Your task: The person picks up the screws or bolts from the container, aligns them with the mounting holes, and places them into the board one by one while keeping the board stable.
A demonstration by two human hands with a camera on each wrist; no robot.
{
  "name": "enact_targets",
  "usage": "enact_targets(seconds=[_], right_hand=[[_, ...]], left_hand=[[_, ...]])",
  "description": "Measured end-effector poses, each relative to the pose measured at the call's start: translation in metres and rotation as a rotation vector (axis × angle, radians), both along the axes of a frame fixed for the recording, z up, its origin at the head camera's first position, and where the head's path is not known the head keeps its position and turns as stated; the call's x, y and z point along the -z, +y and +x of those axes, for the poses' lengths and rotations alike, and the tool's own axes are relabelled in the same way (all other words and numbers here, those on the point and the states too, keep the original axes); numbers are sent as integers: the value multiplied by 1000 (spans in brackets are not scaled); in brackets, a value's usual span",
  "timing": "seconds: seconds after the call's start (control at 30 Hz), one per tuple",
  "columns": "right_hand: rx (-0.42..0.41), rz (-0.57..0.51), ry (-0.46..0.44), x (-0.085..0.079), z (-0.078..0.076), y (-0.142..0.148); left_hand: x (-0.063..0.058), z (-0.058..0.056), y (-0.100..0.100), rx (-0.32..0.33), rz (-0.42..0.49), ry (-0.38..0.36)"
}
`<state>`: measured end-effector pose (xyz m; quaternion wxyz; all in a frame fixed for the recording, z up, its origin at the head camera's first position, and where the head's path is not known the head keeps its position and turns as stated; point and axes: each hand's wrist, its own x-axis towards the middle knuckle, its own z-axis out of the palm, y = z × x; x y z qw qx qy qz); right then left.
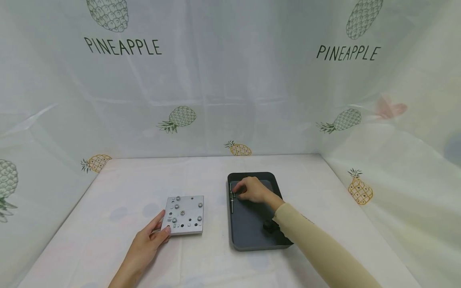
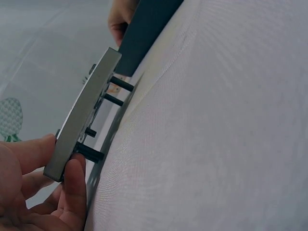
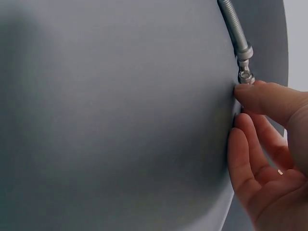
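Note:
A square silver metal plate (image 1: 185, 218) carries several socket-head screws. My left hand (image 1: 145, 244) grips it at its left edge, thumb on top. Dark threaded screw shanks (image 2: 90, 151) stick out beneath the plate in the left wrist view, and the plate is tilted there. My right hand (image 1: 253, 190) reaches into a dark grey tray (image 1: 248, 244), at its left inner side. In the right wrist view a long threaded screw (image 3: 236, 26) lies along the tray wall. Just below it, my thumb and a finger pinch a small metal screw (image 3: 246, 76), mostly hidden by the fingertips.
A small black object (image 1: 270, 226) lies in the tray's right part, partly behind my right sleeve (image 1: 313, 240). The table (image 1: 212, 264) has a white cloth over it. A pineapple-printed sheet (image 1: 223, 80) hangs behind and at both sides.

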<state>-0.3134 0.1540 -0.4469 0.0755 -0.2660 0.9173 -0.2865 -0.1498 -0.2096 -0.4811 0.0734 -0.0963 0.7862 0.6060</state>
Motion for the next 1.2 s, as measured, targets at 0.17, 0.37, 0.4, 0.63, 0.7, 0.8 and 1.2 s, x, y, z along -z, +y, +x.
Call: enact_targets(seconds=[0.17, 0.37, 0.4, 0.63, 0.7, 0.8, 1.2], right_hand=[[-13, 5, 0, 2, -2, 1], [-36, 50, 54, 0, -2, 3], [-39, 58, 61, 0, -2, 3], [-83, 68, 73, 0, 1, 5], [-103, 73, 82, 0, 2, 4], [-121, 93, 101, 0, 2, 3], [-135, 78, 138, 5, 3, 0]], left_hand=[[0, 0, 0, 0, -17, -3], [0, 0, 1, 0, -17, -5], [0, 0, 1, 0, -22, -5], [1, 0, 0, -2, -45, -9], [1, 0, 0, -1, -44, -9], [1, 0, 0, -1, -41, -15], [4, -1, -1, 9, -42, 1]])
